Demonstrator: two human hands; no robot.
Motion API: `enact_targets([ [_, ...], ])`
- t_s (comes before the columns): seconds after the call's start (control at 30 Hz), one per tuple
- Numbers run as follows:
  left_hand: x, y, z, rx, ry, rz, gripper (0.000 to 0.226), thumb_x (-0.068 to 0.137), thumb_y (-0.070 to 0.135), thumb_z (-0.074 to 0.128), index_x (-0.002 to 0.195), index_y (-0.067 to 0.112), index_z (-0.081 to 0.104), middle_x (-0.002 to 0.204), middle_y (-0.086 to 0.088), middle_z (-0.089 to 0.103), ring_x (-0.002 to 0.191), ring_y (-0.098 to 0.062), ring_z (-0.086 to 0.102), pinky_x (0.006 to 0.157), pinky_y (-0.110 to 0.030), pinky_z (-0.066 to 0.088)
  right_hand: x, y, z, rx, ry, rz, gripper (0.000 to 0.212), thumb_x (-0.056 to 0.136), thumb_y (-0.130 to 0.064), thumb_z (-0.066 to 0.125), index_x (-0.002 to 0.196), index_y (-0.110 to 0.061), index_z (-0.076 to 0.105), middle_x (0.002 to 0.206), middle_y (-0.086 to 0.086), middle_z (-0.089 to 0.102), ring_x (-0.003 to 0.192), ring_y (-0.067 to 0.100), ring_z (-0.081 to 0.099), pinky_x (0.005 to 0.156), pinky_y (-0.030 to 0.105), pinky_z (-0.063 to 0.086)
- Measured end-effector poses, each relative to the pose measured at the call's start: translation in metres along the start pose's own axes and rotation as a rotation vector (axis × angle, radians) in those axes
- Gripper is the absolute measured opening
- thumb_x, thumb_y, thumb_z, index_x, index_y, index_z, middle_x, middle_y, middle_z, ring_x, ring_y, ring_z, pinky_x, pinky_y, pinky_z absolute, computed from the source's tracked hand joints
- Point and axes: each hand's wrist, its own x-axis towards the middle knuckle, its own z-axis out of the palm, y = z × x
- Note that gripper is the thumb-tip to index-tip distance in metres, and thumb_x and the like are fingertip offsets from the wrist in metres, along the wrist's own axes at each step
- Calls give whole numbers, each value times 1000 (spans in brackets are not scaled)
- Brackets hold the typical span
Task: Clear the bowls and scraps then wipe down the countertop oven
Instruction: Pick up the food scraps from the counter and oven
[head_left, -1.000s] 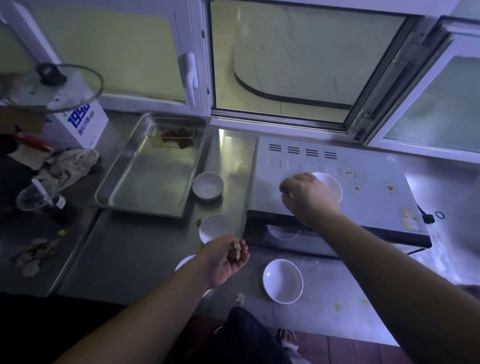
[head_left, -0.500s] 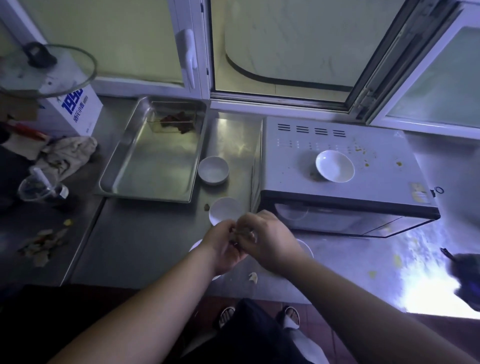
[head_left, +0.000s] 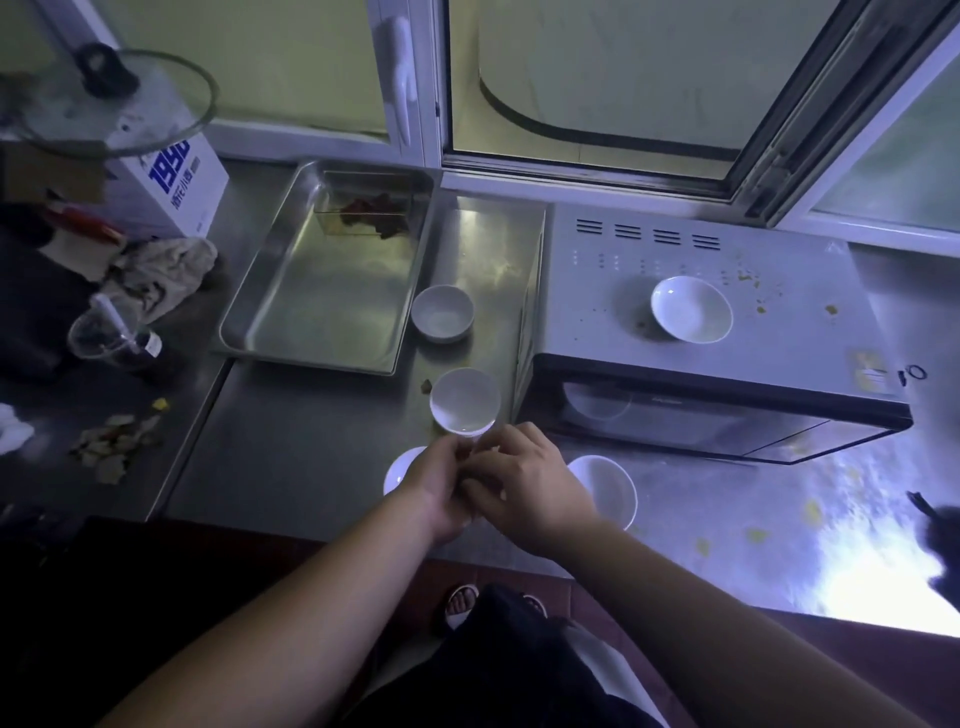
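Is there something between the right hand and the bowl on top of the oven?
Nothing visible blocks it. The bowl sits in the open on the oven top with only crumbs nearby. The right hand is low in front, touching the left hand.

dim steel counter (head_left: 291, 457) beneath an open window (head_left: 597, 78).

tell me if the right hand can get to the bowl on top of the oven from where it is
Probably yes. The bowl sits alone on the oven top with nothing above or in front of it. But the right hand is joined with the left hand low at the counter edge, seemingly busy with something small.
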Motion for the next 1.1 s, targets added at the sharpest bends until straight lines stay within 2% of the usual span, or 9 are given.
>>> enact_targets([
  [0.07, 6, -4, -4, -27, 40, 17, 11, 85, 13, 60, 91, 13, 69, 84, -4, 63, 70, -17, 65, 61, -25, 55, -2, 5, -6, 23, -11, -1, 23, 92, -31, 60, 108, -26, 77, 104, -5, 66, 94, 22, 53, 86, 30, 48],
  [0.13, 9, -8, -6, -85, 109, 22, 5, 80, 7, 62, 77, 11, 63, 74, -2, 54, 63, -15, 56, 59, -25, 52, -1, 19, -15, 12, -35, 70, 27, 93, -22, 55, 111, -20, 74, 105, 0, 67, 96, 26, 56, 86, 35, 50],
  [0.23, 9, -15, -9, -140, 208, 28, 22, 89, 9, 52, 69, 9, 59, 59, 0, 50, 56, -15, 56, 55, -26, 55, -4, 49, -29, -42, -87, 228, 36, 86, -15, 48, 111, -13, 74, 105, 8, 70, 100, 34, 62, 83, 40, 53],
  [0.33, 7, -22, -15, -148, 292, 60, 26, 95, 13, 49, 72, 6, 62, 71, -5, 55, 63, -18, 56, 51, -27, 56, -21, 81, -37, -27, -113, 375, 31, 90, -9, 50, 109, -12, 75, 107, 9, 73, 102, 33, 66, 84, 36, 51],
  [0.43, 6, -32, -20, -125, 366, 87, 23, 96, 12, 49, 76, 6, 59, 72, -8, 57, 62, -19, 56, 47, -26, 54, -38, 98, -31, -29, -165, 456, 29, 92, -9, 53, 110, -14, 75, 110, 8, 74, 103, 31, 67, 85, 33, 49],
  [0.57, 5, -46, -29, -122, 406, 74, 25, 96, 13, 48, 73, 8, 57, 67, -6, 54, 58, -17, 55, 46, -24, 53, -45, 103, -7, -25, -267, 422, 22, 93, -14, 56, 105, -12, 74, 100, 8, 74, 96, 29, 67, 73, 28, 41],
  [0.67, 5, -48, -36, -138, 418, 61, 23, 95, 12, 49, 73, 8, 55, 68, -5, 49, 56, -15, 53, 48, -23, 51, -44, 99, 15, -7, -344, 415, 21, 96, -20, 56, 109, -14, 71, 104, 10, 73, 96, 30, 67, 71, 29, 40],
  [0.93, 9, -24, -50, -85, 437, 7, 22, 96, 14, 49, 77, 10, 57, 65, -4, 58, 56, -15, 58, 61, -26, 50, -32, 79, 63, -116, -549, 465, 23, 93, -21, 59, 115, -13, 65, 117, 14, 62, 105, 35, 65, 83, 37, 53],
  [1.1, 12, 6, -70, -71, 444, -40, 19, 97, 14, 51, 81, 10, 58, 70, -3, 60, 65, -14, 56, 48, -25, 55, -35, 79, 85, -234, -630, 465, 32, 94, -13, 55, 126, -16, 58, 128, 9, 53, 118, 32, 58, 96, 37, 47],
])
